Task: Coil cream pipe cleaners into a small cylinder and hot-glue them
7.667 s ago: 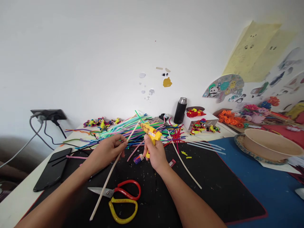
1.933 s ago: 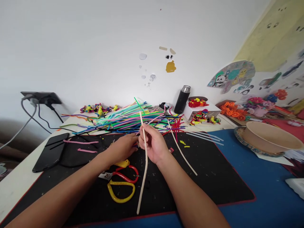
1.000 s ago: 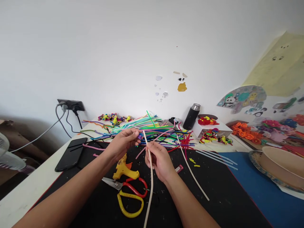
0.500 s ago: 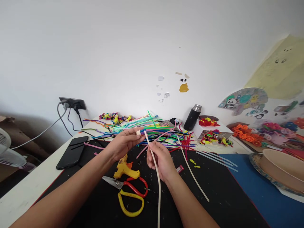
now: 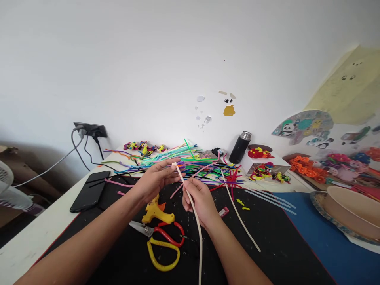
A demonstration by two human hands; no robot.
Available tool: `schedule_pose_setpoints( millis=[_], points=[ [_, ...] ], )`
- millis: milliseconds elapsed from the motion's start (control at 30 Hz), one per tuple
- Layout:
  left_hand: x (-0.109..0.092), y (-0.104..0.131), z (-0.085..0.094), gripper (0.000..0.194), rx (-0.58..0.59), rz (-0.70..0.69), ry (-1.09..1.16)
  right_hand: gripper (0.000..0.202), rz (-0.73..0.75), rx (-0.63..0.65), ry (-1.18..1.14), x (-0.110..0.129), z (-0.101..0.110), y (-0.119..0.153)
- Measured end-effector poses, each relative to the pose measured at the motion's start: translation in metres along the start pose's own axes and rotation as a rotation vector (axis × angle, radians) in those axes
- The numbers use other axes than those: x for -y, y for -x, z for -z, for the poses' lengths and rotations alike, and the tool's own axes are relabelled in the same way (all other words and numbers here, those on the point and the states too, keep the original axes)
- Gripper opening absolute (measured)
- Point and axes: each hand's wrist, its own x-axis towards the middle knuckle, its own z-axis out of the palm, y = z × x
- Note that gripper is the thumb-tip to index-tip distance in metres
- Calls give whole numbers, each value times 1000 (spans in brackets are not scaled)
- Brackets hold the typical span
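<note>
A long cream pipe cleaner (image 5: 197,225) runs from my fingers down past the bottom of the picture. My right hand (image 5: 199,200) pinches it a little below its upper end. My left hand (image 5: 157,178) is closed on a small cream coil (image 5: 173,164), mostly covered by the fingertips, and the pipe cleaner's upper end meets it there. Something purple shows just behind the coil. Below my hands lie a yellow glue gun (image 5: 157,211) and scissors (image 5: 164,253) with one red and one yellow handle. Another cream pipe cleaner (image 5: 242,217) rests right of my right hand.
Many coloured pipe cleaners (image 5: 166,156) are heaped along the wall. A phone (image 5: 89,192) lies on the left, a black flask (image 5: 240,148) stands behind on the right. Clear glue sticks (image 5: 273,200), a white box (image 5: 279,158) and a round tray (image 5: 320,206) are farther right.
The pipe cleaner's upper end has moved left from beside the coil to meet it at my left fingertips. My right hand has shifted slightly left.
</note>
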Motion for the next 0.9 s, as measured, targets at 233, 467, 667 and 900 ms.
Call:
schedule_pose_setpoints(
  millis=[233,467,667,900],
  points=[
    [3,1,1,32,15,24,-12,40,38,-10,69,-4,1,0],
    [4,0,0,31,10,20,-2,37,63,-41,121,-5,2,-2],
    [5,1,0,33,13,8,-4,34,55,-47,132,-6,2,-2],
    [5,2,-2,33,10,22,1,33,38,-63,140,-7,2,-3]
  ],
)
